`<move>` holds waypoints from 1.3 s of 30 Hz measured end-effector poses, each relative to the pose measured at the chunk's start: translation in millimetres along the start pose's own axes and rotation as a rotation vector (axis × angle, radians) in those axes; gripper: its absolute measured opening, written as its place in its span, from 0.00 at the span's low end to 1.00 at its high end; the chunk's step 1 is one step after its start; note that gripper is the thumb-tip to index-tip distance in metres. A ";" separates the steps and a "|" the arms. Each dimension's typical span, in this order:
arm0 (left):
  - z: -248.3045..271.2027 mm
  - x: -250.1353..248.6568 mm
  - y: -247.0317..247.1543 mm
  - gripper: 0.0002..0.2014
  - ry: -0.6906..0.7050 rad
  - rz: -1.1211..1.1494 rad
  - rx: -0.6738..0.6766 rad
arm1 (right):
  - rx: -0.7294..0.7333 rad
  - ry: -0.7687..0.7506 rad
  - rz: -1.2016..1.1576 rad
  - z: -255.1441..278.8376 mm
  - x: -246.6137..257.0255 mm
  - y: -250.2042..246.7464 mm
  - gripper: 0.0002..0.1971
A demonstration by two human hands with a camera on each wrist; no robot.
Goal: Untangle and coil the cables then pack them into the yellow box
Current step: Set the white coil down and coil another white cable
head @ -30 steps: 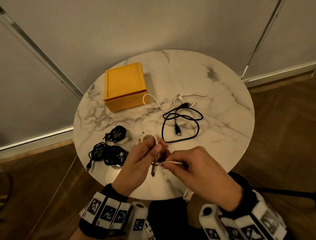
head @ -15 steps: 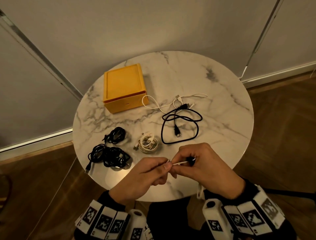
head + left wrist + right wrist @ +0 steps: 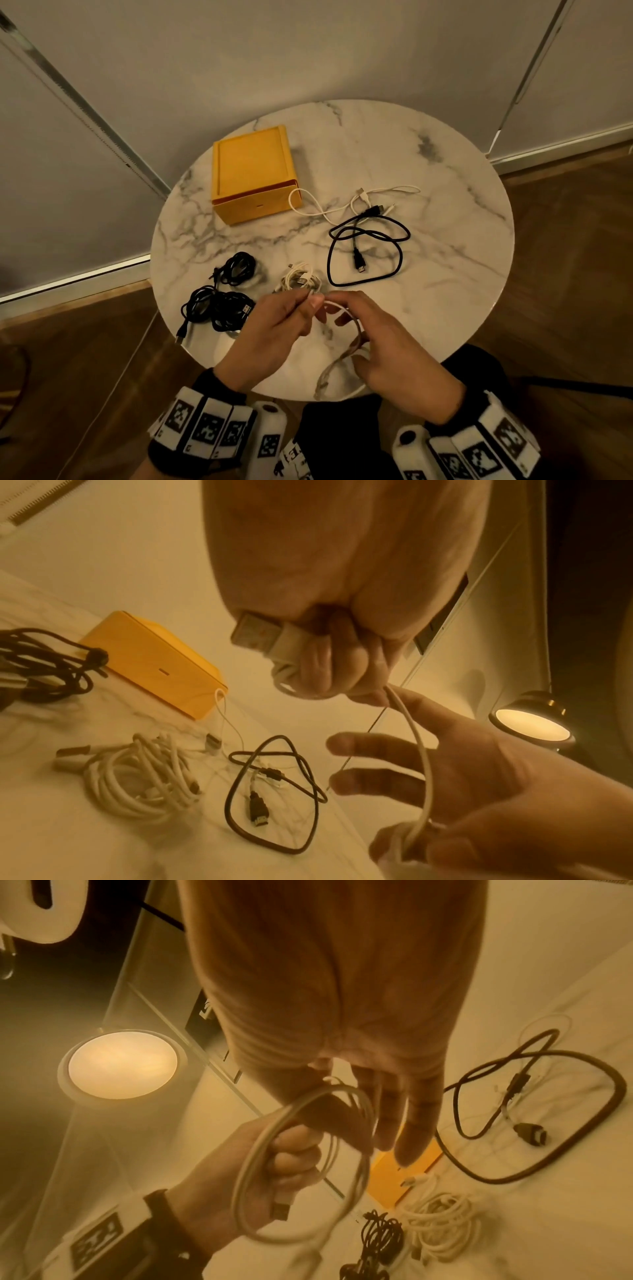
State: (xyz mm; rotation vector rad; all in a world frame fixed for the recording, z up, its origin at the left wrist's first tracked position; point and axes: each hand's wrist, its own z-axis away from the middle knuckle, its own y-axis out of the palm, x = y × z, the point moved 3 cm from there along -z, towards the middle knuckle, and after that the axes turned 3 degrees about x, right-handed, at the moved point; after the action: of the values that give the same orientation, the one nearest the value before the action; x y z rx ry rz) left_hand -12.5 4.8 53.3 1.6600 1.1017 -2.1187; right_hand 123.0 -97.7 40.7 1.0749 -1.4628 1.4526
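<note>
My left hand pinches a white cable over the near edge of the table, with the cable's USB plug tucked in its curled fingers. From there the cable arcs in a loop to my right hand, whose fingers are spread and whose thumb presses the cable against the palm. The yellow box sits shut at the back left. Beside it lie a loose white cable and a loose black cable. A coiled white cable lies just beyond my hands.
A small black coil and larger black bundles lie at the left of the round marble table, one plug hanging over the rim. Grey walls stand behind, wooden floor around. A lit round lamp shows in the wrist views.
My hands were pinching a short straight stretch close together. The right hand has since moved right and nearer to me, and a loop of cable now spans between the hands.
</note>
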 end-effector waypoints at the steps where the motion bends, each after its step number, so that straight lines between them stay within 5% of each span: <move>1: -0.1 0.8 -4.2 0.21 -0.002 -0.017 -0.036 | -0.002 0.037 -0.021 0.8 -3.0 2.1 0.43; 4: 1.0 5.8 -19.3 0.17 0.003 -0.066 -0.120 | -0.102 0.164 -0.042 3.4 -20.1 -5.0 0.42; 9: 5.7 21.9 -30.1 0.19 -0.079 0.105 -0.138 | -0.250 0.295 -0.239 2.5 -40.3 -22.2 0.20; 15: 15.5 35.5 -42.1 0.14 -0.252 0.414 -0.412 | -0.528 0.434 -0.481 6.7 -72.9 -39.4 0.20; 18: 24.3 43.8 -51.2 0.14 -0.338 0.538 -0.457 | -0.543 0.491 -0.580 12.2 -83.9 -45.9 0.19; 25: 18.0 39.3 -37.1 0.10 -0.392 0.934 -0.365 | -0.373 0.436 -0.427 16.4 -73.2 -53.2 0.14; 30: 11.2 23.7 -7.2 0.15 -0.457 1.017 -0.175 | -0.200 0.467 0.166 30.6 -76.7 -66.2 0.14; 35: 13.8 10.3 48.9 0.15 -0.509 0.932 0.076 | -0.336 0.396 0.387 41.0 -56.5 -72.4 0.12; 39: 12.0 1.8 73.9 0.13 -0.506 0.922 0.120 | -0.515 0.204 0.388 51.5 -21.7 -63.2 0.10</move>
State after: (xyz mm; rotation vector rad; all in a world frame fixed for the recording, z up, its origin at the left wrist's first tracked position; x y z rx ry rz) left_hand 22.0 -53.8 22.0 1.1893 0.0141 -1.7875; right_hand 191.2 -147.3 39.3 0.3306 -1.8231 1.2798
